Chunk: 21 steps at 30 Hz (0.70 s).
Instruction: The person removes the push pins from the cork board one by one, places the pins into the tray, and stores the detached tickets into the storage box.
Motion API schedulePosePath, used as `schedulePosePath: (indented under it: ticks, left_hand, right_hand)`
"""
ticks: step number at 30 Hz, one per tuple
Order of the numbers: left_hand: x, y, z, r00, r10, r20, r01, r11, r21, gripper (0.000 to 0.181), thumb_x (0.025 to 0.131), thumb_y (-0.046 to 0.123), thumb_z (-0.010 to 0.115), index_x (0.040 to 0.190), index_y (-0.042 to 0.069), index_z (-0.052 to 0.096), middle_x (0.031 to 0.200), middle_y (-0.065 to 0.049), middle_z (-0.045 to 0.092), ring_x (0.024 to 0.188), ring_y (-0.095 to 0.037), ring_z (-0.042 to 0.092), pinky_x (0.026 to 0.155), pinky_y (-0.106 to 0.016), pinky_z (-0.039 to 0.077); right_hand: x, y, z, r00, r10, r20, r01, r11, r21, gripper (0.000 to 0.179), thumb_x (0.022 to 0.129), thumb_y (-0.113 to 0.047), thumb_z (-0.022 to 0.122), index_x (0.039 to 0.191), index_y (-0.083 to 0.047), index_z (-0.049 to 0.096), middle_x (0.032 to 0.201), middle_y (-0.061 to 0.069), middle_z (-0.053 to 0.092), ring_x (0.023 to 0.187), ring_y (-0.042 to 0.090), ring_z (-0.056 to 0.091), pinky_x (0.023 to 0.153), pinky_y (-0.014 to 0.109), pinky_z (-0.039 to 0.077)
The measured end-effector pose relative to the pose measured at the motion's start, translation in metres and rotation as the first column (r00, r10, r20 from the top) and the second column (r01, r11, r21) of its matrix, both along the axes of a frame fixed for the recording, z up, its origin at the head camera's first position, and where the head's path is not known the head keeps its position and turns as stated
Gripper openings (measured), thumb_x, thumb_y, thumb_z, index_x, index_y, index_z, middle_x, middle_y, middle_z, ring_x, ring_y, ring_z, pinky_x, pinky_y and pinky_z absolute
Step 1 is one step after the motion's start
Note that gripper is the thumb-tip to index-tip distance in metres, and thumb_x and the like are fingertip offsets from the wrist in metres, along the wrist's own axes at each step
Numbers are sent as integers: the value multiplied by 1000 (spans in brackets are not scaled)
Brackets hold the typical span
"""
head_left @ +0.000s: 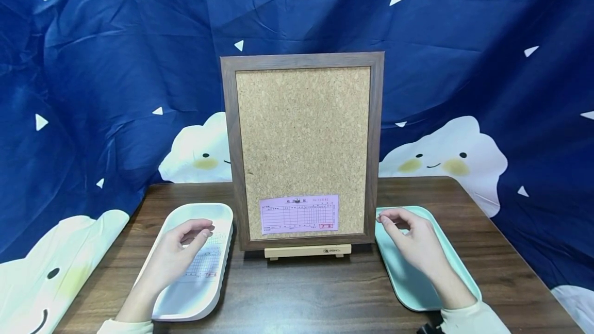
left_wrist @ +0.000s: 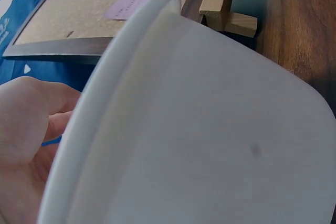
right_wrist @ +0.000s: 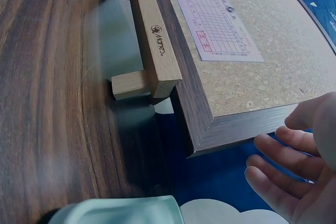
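Note:
Over the white tray [head_left: 185, 305] on the left hovers my left hand [head_left: 178, 251], fingers loosely bent with nothing visible in them. Printed paper slips [head_left: 206, 264] lie in that tray, partly hidden by the hand. My right hand [head_left: 415, 241] is above the mint-green tray [head_left: 413, 293], its fingertips near the board's lower right edge. The right wrist view shows its fingers [right_wrist: 278, 153] loosely curled and holding nothing. Between the hands stands a framed cork board [head_left: 303, 133]. A purple printed slip [head_left: 299, 215] is fixed low on it by a small pin [head_left: 297, 200] at the top.
A light wooden stand [head_left: 308, 251] supports the board on the dark wooden table [head_left: 287, 298]. Behind hangs a blue cloth [head_left: 116, 55] with white clouds and triangles. The white tray's side wall [left_wrist: 210, 129] fills much of the left wrist view.

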State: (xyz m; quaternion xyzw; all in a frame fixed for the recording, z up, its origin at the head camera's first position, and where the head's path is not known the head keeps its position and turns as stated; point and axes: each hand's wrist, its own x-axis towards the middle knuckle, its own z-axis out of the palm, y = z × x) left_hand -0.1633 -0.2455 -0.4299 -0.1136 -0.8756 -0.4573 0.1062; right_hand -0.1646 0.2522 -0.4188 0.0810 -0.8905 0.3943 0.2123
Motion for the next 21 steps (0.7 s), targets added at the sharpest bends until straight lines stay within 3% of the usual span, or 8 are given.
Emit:
schedulePosePath:
  ticks: [9, 21]
  left_hand:
    - [0, 4, 1, 1000, -18, -3, 18, 1000, -9, 25, 108, 13, 67, 128, 1, 73, 118, -14, 80, 104, 5, 70, 90, -18, 58]
    - [-1, 9, 2, 998, -48, 29, 48, 999, -13, 27, 107, 15, 67, 130, 3, 73, 121, -11, 80, 105, 3, 70, 92, -21, 59]
  right_hand:
    - [1, -3, 2, 1000, -2, 23, 2, 1000, 4, 12, 103, -14, 72, 110, -7, 80, 101, 6, 81, 87, -10, 62, 71, 20, 53]
    - [-1, -7, 0, 997, 67, -44, -69, 997, -37, 12, 101, -3, 73, 111, -2, 78, 97, 9, 83, 83, -10, 66, 69, 15, 51]
